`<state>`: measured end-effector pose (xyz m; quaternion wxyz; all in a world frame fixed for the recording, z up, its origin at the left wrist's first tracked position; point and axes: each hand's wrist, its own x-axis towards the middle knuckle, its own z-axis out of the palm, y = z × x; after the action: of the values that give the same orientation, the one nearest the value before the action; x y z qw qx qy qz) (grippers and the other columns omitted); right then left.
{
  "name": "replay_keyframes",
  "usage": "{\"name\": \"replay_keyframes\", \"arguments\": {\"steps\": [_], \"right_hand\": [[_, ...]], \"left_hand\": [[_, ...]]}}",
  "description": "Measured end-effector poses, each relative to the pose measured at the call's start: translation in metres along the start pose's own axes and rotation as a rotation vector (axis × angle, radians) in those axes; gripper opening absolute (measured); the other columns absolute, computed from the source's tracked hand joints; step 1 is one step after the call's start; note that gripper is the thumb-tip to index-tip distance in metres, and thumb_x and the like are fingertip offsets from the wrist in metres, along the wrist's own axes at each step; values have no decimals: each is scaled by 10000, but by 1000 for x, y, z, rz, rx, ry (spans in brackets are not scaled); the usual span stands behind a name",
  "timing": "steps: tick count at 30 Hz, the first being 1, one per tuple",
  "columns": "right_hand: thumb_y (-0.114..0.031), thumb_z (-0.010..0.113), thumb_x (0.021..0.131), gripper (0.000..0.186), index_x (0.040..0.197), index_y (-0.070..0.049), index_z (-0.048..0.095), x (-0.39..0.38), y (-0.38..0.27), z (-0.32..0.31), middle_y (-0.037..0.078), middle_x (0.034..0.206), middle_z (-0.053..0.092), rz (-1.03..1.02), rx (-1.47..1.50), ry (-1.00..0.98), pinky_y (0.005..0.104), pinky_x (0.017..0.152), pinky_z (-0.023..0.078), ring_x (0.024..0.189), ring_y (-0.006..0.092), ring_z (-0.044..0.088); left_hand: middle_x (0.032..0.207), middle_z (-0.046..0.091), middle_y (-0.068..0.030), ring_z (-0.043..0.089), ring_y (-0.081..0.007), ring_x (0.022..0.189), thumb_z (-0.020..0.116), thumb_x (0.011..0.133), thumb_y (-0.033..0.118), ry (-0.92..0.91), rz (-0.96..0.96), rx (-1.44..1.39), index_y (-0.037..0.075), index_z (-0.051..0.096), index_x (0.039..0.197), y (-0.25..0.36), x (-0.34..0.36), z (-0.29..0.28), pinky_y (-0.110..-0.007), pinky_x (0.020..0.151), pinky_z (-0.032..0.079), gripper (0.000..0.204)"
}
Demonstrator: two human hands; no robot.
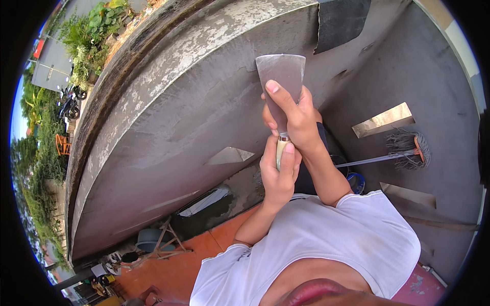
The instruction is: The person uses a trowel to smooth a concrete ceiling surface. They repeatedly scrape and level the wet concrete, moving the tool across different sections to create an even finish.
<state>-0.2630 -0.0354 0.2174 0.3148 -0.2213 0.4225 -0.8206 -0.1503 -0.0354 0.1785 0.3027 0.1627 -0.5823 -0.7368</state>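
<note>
A putty knife with a wide metal blade and a short cream handle is held upright before me, its broad edge pointing up. My left hand is closed round the handle, the thumb lying along it. Higher up, my right hand grips the blade from the side, its thumb pressed flat on the face and its fingers behind. Part of the blade and most of the handle are covered by the hands. Behind the blade rises a grey plastered wall, which curves in this view; I cannot tell whether the blade touches it.
A dark patch sits on the upper wall. To the right, a mop leans by wall openings, with a blue-rimmed bucket below. A grey basin and wooden stand are at lower left. Plants grow beyond the wall.
</note>
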Motion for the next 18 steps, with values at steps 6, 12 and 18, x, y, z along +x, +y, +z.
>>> {"name": "replay_keyframes", "arguments": {"steps": [6,12,18], "right_hand": [[-348,652,953,351,872,-14,576,3,-12,11,46,583,523,-15,-26,37,254,407,354,431,105,470],[-323,664,950,324,885,-14,591,3,-9,5,52,680,563,-14,-40,-13,259,423,361,454,110,486],[-340,665,952,338,897,-13,598,16,-32,16,48,702,580,-55,-49,-89,258,415,367,472,102,494]], "left_hand": [[610,459,-7,363,-45,398,430,1049,264,0,1,-12,4,467,1019,4,3,2,-206,371,269,264],[617,464,-8,350,-42,399,435,1047,256,33,37,-50,-3,464,1031,1,2,7,-205,373,265,261],[625,464,-7,353,-42,407,434,1044,258,10,83,-27,-6,466,1058,19,18,13,-211,380,277,266]]}}
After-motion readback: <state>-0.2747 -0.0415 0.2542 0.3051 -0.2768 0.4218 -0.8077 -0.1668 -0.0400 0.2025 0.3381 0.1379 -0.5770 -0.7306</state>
